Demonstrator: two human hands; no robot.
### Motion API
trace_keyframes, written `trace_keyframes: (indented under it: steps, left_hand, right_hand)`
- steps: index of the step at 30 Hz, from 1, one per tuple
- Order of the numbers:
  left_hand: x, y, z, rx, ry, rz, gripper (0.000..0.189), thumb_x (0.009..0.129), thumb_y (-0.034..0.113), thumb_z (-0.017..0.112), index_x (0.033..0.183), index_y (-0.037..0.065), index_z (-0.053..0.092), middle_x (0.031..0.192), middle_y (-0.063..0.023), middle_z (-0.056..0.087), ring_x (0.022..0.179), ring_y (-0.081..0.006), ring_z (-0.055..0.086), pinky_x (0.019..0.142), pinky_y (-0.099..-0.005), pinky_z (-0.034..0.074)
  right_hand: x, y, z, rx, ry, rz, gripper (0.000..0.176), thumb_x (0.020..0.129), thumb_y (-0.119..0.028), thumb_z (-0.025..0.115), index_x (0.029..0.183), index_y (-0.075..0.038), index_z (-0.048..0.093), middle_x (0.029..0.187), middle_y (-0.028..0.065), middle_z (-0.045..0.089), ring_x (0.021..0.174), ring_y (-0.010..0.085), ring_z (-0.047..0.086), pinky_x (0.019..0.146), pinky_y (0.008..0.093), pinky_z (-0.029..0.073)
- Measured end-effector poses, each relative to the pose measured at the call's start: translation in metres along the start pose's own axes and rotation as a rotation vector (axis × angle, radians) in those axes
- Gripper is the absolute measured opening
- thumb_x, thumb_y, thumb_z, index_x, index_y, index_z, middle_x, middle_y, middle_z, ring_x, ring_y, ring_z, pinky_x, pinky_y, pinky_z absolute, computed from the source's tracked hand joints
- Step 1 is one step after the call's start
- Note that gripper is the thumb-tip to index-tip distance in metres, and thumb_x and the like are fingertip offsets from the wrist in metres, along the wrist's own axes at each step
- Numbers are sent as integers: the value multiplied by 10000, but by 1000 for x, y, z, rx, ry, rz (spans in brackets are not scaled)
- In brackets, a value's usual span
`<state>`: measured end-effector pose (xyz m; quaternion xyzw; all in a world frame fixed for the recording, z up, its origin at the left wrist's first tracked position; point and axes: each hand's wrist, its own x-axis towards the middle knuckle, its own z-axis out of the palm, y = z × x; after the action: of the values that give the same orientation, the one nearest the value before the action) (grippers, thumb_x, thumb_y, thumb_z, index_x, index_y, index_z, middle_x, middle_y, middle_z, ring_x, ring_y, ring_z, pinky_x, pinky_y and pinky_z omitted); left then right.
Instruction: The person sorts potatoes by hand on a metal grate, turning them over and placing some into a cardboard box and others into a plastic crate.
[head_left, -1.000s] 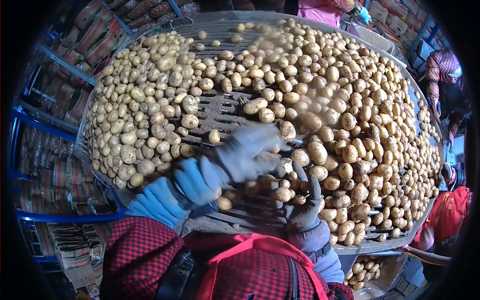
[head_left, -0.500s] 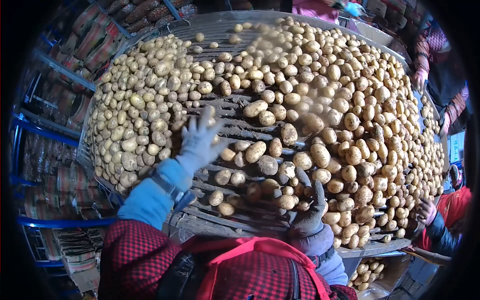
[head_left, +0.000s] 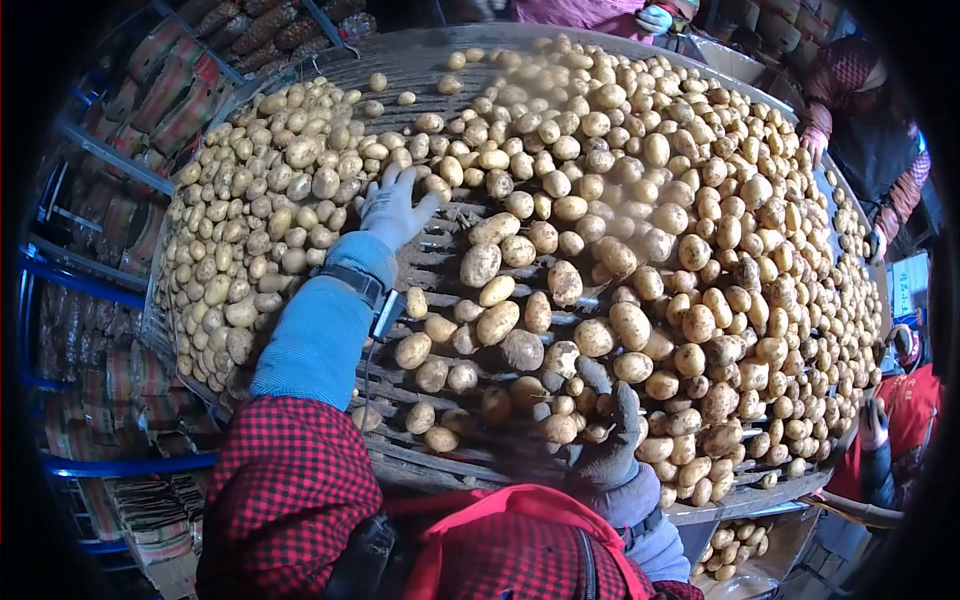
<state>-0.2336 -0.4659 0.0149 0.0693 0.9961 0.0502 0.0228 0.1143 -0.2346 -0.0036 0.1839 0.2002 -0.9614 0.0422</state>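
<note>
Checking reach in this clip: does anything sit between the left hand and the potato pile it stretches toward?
Nothing visible does. The left hand, fingers spread, lies right at the edge of the potato pile, with only bare rollers beside it.

1. We see a wide, round, grey table of metal slats (head_left: 430, 68) filling the middle of the room.
2. On our left run blue metal shelf rails (head_left: 95, 285), with stacked printed cardboard packs (head_left: 140, 85) behind them.
3. Low on the left, flattened brown cardboard sheets (head_left: 150, 495) lie in a pile.
4. Red-brown mesh sacks (head_left: 265, 18) are heaped at the top left.
5. Light falls brightly on the table's far side, while the shelves are dim.
</note>
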Motion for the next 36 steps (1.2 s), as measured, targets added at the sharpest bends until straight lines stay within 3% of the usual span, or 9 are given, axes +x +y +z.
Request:
trace_keyframes:
  steps: [3,5,9,11,13,15,17,20,36]
  left_hand:
    - [-36,18,14,58,125,165,652,947,515,650,1485,169,522,1604,-103,443,1406,-435,443,1177,-583,329]
    - [-67,-1,57,69,216,594,667,957,427,680,1500,94,483,1534,-163,504,1360,-436,486,1152,-532,380]
    - [-162,28,24,-437,-52,445,538,983,243,690,1408,-49,539,1413,-254,582,1357,-417,511,1154,-472,403]
    - [-171,9,17,-566,19,530,512,982,236,697,1410,-12,566,1439,-227,586,1348,-382,547,1141,-462,433]
    - [-158,-13,-18,-486,-121,558,568,975,245,699,1466,19,524,1514,-197,542,1317,-348,593,1121,-449,466]
    - [-119,-46,-23,-166,145,500,580,968,239,691,1495,79,509,1520,-179,538,1273,-343,627,1091,-453,494]
    - [-86,-62,-38,48,111,312,595,948,249,695,1509,155,517,1486,-177,551,1282,-357,613,1080,-467,501]
    - [-38,-76,-42,389,-327,141,700,888,362,748,1537,271,503,1481,-178,527,1305,-385,579,1101,-484,482]
    - [-25,-82,-26,289,-302,156,644,860,364,805,1447,219,586,1333,-213,610,1253,-391,603,1078,-464,496]
  right_hand:
    - [0,6,-4,-220,-25,-156,698,1038,-596,463,1485,-64,531,1331,204,656,1053,346,708,862,439,616]
    - [-2,-1,10,-22,55,-26,702,1041,-593,459,1488,-56,525,1330,201,657,1048,339,710,856,428,618]
    - [-2,-3,2,-137,17,-38,728,1031,-619,442,1534,-94,479,1428,222,600,1146,334,683,892,433,606]
    - [-4,-4,5,-86,-1,-21,727,1030,-618,446,1538,-99,477,1431,215,599,1146,330,683,890,433,607]
    - [-4,-4,5,-40,-16,-5,727,1028,-617,450,1541,-103,475,1434,209,598,1147,327,684,888,433,607]
    - [-2,-4,2,-40,-39,-1,712,1029,-607,458,1544,-117,476,1439,198,593,1157,326,676,891,428,605]
    - [-2,4,7,-60,18,-46,704,1029,-604,462,1543,-123,479,1439,203,590,1165,330,670,895,425,604]
    - [-1,0,8,-23,2,-76,706,1036,-574,475,1511,-52,491,1394,199,613,1133,323,680,907,432,612]
    - [-2,2,-2,-154,-44,-125,704,1084,-550,398,1579,-49,393,1448,231,588,1215,310,667,932,395,604]
